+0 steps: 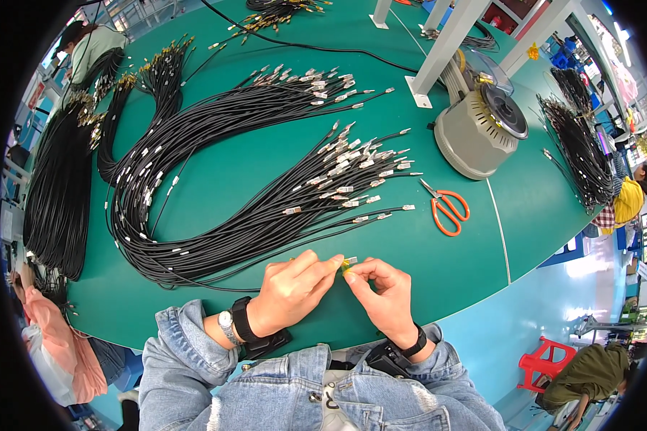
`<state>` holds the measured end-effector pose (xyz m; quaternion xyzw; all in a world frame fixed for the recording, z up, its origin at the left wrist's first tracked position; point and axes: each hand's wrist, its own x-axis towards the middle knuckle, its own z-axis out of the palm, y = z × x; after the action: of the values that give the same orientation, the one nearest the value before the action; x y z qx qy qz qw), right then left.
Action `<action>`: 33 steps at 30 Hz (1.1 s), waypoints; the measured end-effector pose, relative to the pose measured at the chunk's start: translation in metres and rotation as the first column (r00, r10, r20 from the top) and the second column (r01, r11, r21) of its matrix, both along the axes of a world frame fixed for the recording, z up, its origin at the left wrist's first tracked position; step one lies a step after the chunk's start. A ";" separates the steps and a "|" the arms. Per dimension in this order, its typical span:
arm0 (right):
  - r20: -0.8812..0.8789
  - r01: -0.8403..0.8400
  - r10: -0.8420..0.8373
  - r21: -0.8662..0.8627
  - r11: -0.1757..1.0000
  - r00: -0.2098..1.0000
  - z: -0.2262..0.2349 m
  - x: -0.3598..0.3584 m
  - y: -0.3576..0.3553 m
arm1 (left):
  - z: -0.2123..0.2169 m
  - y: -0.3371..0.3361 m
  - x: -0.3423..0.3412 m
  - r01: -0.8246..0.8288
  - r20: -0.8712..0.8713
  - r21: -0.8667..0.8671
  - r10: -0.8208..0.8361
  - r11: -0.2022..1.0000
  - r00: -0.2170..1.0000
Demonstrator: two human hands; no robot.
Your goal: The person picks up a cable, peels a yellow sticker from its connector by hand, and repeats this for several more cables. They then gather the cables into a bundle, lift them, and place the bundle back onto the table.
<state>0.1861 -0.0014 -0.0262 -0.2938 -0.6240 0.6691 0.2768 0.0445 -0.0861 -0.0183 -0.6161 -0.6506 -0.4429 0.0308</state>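
Note:
Close in front of me, my left hand (292, 289) is closed in a pinch near the end of a black cable (230, 289), which runs off to the left. A metallic connector tip (351, 259) shows between my two hands. My right hand (385, 293) pinches a small yellow strip (347, 266), apparently tape, against that cable end. The fingers hide part of both. Just beyond, a large curved bundle of black cables (216, 230) lies on the green table (410, 276), its silvery connectors (345, 169) fanned out toward the right.
Orange-handled scissors (449, 210) lie right of the bundle. Behind them stands a round grey tape dispenser (478, 133) beside a white metal post (438, 61). More cable bundles hang at the left edge (57, 187) and lie far right (579, 151). Other people sit around the table.

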 end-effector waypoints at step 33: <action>0.042 0.001 0.002 -0.076 0.997 0.999 -0.002 0.000 0.003 | 0.012 -0.004 -0.008 0.291 0.535 -0.332 -0.075 0.897 0.842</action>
<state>0.1857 0.0013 -0.0283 -0.3178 -0.6041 0.6860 0.2520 0.0363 -0.0899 -0.0059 -0.5306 -0.6484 -0.4479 -0.3120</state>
